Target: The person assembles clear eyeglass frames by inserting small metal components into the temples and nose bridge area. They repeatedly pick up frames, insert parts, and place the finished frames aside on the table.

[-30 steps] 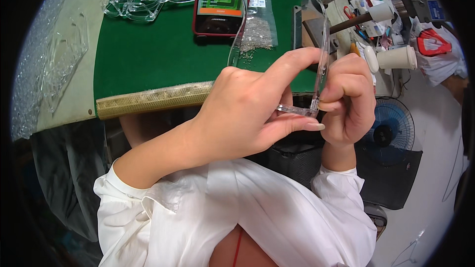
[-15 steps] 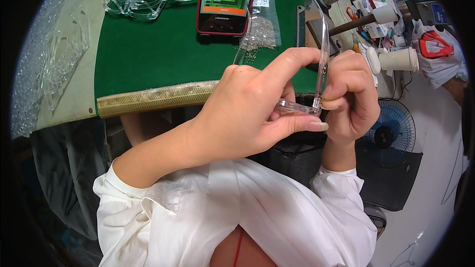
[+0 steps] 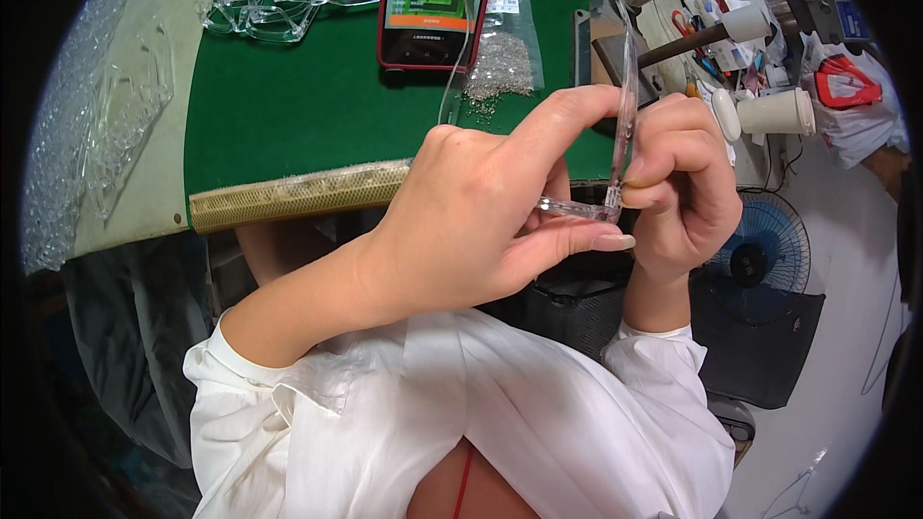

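My left hand (image 3: 471,207) is closed round the front of a clear plastic eyeglass frame (image 3: 575,209), thumb below and index finger reaching up to one temple arm. That temple arm (image 3: 627,67) stands upward from the hinge corner, between my hands. The other arm (image 3: 455,77) rises behind my left knuckles, over the green mat. My right hand (image 3: 685,187) is curled, with its thumb and index fingertips pinched together right at the hinge. Whatever is between those fingertips is too small to make out. Most of the frame's front is hidden by my left hand.
On the green mat (image 3: 288,106) lie a phone (image 3: 426,50) and a plastic bag of tiny metal screws (image 3: 502,58), some spilled. Clear eyeglass frames (image 3: 279,0) are piled beyond; more lie left in bubble wrap (image 3: 62,135). A white cup (image 3: 777,115) and fan (image 3: 760,250) are right.
The eyeglass frame has tilted slightly, its temple arms swinging a little to the left. Both hands keep their hold at nearly the same place.
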The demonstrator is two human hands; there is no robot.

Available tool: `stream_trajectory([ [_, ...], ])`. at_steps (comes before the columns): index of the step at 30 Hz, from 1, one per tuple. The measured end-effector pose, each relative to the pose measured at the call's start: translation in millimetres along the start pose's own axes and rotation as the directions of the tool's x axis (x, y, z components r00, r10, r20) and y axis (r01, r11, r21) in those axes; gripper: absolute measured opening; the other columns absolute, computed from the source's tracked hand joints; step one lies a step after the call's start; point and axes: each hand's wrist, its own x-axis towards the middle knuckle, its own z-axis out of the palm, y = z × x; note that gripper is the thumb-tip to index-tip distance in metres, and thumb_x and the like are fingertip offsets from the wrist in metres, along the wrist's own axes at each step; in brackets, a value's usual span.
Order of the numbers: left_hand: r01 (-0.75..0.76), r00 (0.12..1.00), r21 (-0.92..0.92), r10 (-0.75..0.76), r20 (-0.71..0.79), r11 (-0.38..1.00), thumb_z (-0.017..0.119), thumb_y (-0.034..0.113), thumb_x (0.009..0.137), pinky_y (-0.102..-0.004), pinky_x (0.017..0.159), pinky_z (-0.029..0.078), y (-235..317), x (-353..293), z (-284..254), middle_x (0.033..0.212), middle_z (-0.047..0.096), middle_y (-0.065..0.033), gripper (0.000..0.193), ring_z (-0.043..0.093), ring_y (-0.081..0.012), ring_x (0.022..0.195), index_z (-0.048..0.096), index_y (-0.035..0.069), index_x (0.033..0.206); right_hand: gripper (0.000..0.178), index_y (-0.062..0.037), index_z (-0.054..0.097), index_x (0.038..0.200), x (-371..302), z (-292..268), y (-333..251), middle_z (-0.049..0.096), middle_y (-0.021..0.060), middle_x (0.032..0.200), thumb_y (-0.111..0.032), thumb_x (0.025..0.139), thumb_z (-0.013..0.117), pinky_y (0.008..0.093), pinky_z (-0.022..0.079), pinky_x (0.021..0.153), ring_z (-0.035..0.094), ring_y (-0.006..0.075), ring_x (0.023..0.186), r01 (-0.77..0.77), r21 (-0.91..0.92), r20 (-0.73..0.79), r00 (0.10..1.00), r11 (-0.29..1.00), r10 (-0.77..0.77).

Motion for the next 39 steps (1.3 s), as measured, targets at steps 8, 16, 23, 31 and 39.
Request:
stream_trajectory([
  [8,0.022,0.999,-0.038,-0.021,0.026,0.999,0.077,0.014,0.074,-0.0227,0.057,0.050,0.0,1.6,1.8,0.075,0.065,-0.0067,0.067,0.064,-0.0123,0.060,0.042,-0.001,0.130,0.022,-0.0005,0.057,0.079,4.1,-1.5,-0.1,0.054,0.0064,0.072,-0.020,0.080,0.068,0.0263,0.040,0.054,0.052,0.0182,0.065,0.081,-0.141,0.037,0.996,0.987,-0.077],
  [16,0.173,0.981,-0.210,-0.150,0.121,0.962,0.077,0.015,0.076,-0.0224,0.062,0.050,3.7,3.8,0.6,0.091,0.066,-0.0066,0.067,0.063,-0.0101,0.066,0.041,-0.001,0.129,0.026,-0.0016,0.057,0.078,4.4,-5.5,3.2,0.054,0.0063,0.072,-0.026,0.080,0.066,0.0272,0.040,0.054,0.052,0.0184,0.064,0.104,-0.117,0.060,0.993,0.988,-0.098],
  [23,0.173,0.981,-0.208,-0.150,0.120,0.963,0.077,0.015,0.076,-0.0222,0.062,0.049,4.0,4.1,1.0,0.100,0.065,-0.0059,0.067,0.062,-0.0093,0.066,0.041,-0.001,0.129,0.024,-0.0019,0.058,0.076,8.5,-8.7,0.8,0.055,0.0064,0.072,-0.024,0.076,0.068,0.0269,0.039,0.053,0.052,0.0186,0.063,0.117,-0.134,0.090,0.990,0.984,-0.106],
  [31,0.158,0.985,-0.233,-0.138,0.101,0.959,0.076,0.011,0.075,-0.0229,0.062,0.051,4.3,4.7,1.7,0.121,0.058,-0.0108,0.066,0.064,-0.0107,0.067,0.040,-0.003,0.129,0.026,-0.0022,0.058,0.076,2.5,-5.2,1.3,0.055,0.0054,0.072,-0.025,0.076,0.070,0.0263,0.039,0.055,0.051,0.0171,0.065,0.043,-0.052,0.011,0.999,0.998,-0.042],
  [39,0.134,0.989,-0.257,-0.114,0.091,0.957,0.076,0.009,0.075,-0.0226,0.060,0.051,2.1,6.6,2.7,0.127,0.054,-0.0128,0.065,0.064,-0.0109,0.066,0.041,-0.004,0.129,0.021,-0.0012,0.061,0.076,-1.8,-6.5,5.0,0.055,0.0064,0.073,-0.018,0.075,0.072,0.0236,0.036,0.055,0.049,0.0148,0.065,0.059,0.038,0.007,0.998,0.998,-0.059],
])
